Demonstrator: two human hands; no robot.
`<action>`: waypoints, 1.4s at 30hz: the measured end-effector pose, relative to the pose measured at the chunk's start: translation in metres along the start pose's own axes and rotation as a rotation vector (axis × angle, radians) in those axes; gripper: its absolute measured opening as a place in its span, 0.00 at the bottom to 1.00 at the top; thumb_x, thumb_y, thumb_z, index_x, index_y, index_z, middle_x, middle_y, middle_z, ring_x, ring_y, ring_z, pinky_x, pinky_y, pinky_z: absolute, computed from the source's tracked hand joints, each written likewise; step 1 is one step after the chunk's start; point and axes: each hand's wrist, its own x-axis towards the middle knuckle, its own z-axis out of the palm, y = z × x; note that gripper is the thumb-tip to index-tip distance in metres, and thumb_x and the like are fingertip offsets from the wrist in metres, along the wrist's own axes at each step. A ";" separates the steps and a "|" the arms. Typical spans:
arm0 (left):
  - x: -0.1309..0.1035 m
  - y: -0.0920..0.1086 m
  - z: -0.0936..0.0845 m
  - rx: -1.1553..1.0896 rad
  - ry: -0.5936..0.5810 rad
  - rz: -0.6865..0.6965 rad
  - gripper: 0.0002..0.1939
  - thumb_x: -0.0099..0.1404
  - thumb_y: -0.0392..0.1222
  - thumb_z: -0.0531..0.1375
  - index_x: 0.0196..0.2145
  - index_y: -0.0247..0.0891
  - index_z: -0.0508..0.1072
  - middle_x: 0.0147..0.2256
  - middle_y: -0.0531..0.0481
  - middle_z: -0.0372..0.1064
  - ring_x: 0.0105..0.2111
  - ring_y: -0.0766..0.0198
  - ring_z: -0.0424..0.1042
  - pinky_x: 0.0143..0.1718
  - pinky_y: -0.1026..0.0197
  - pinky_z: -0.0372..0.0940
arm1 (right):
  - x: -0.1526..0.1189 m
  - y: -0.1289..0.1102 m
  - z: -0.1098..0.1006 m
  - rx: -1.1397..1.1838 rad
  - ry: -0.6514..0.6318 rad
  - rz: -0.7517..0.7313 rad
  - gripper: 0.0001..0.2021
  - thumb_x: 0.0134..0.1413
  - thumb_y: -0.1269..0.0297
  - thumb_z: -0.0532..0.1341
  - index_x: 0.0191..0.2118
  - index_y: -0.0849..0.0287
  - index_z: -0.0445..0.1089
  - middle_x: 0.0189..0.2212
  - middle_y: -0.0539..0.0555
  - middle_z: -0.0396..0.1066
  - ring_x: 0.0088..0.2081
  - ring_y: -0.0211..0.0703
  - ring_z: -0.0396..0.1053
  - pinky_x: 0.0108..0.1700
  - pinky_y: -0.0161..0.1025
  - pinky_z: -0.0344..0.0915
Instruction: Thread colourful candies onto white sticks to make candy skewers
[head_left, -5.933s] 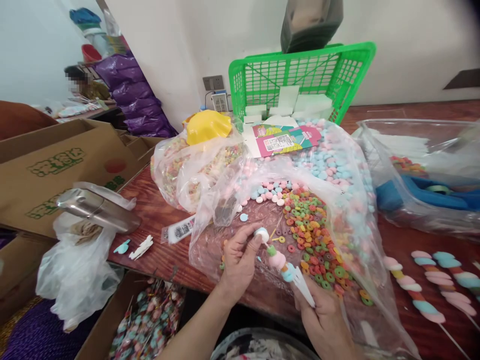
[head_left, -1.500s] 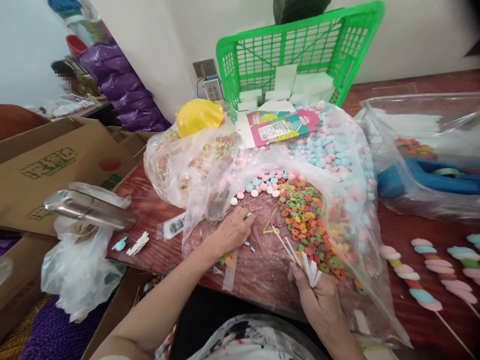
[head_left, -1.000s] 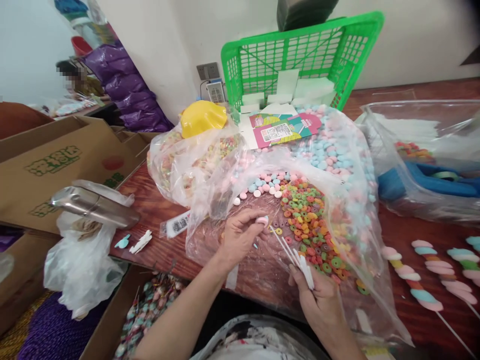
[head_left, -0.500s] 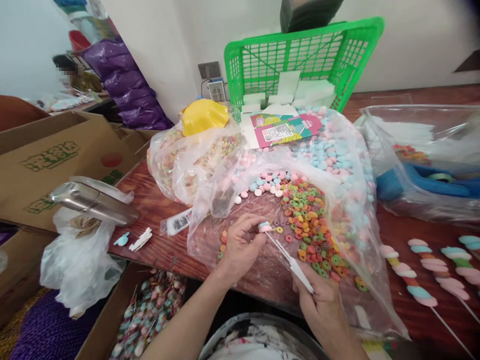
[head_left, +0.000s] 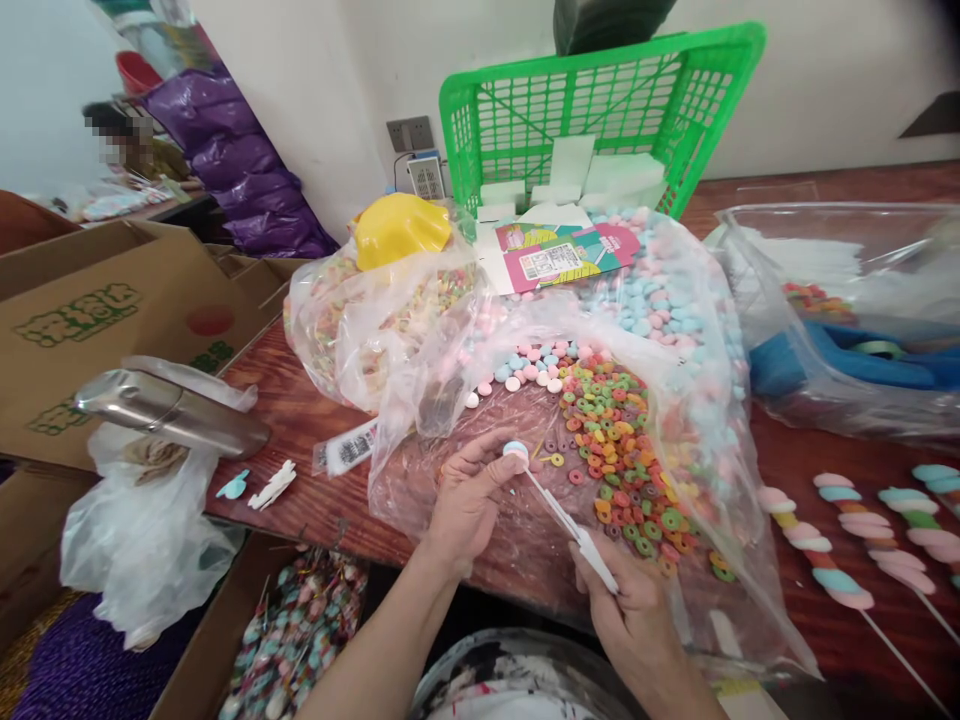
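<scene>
Between the thumb and fingers of my left hand (head_left: 471,495) is a small blue, white and pink candy (head_left: 516,452). My right hand (head_left: 628,590) is closed on a white stick tool (head_left: 598,562), whose thin shaft points up and left to the candy. Ring candies (head_left: 622,450) in green, orange and red lie in a pile to the right of my left hand. Behind them are round pink, blue and white candies (head_left: 534,366) in an open clear plastic bag (head_left: 397,480). Several candy skewers (head_left: 814,550) lie at the right.
A green basket (head_left: 574,62) leans at the back. To the left are a steel flask (head_left: 180,412) and a cardboard box (head_left: 127,310); a clear bin (head_left: 847,410) holding a blue thing sits at the right. A person (head_left: 124,140) is far back left.
My left hand has moved slightly left with the candy, and its fingers have shifted around it. The white tool has moved slightly left in my right hand.
</scene>
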 end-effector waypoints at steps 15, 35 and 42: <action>0.000 -0.015 -0.007 0.164 0.012 0.188 0.13 0.49 0.36 0.72 0.36 0.41 0.81 0.34 0.52 0.79 0.35 0.67 0.76 0.40 0.67 0.70 | -0.002 0.000 0.001 -0.031 -0.020 -0.032 0.17 0.58 0.73 0.52 0.48 0.58 0.73 0.21 0.50 0.72 0.18 0.39 0.67 0.20 0.33 0.64; -0.001 -0.012 -0.013 0.640 -0.254 0.724 0.11 0.59 0.31 0.65 0.38 0.44 0.81 0.42 0.46 0.79 0.42 0.59 0.78 0.45 0.56 0.73 | -0.001 -0.010 0.009 0.133 0.019 0.107 0.11 0.60 0.66 0.55 0.37 0.56 0.76 0.18 0.48 0.68 0.20 0.39 0.67 0.25 0.33 0.66; -0.009 -0.019 -0.010 0.463 -0.258 0.575 0.14 0.57 0.30 0.67 0.38 0.47 0.80 0.42 0.48 0.78 0.43 0.59 0.77 0.47 0.57 0.71 | -0.008 -0.004 0.013 0.189 0.070 0.196 0.11 0.61 0.65 0.56 0.34 0.58 0.75 0.16 0.46 0.62 0.18 0.35 0.60 0.20 0.31 0.60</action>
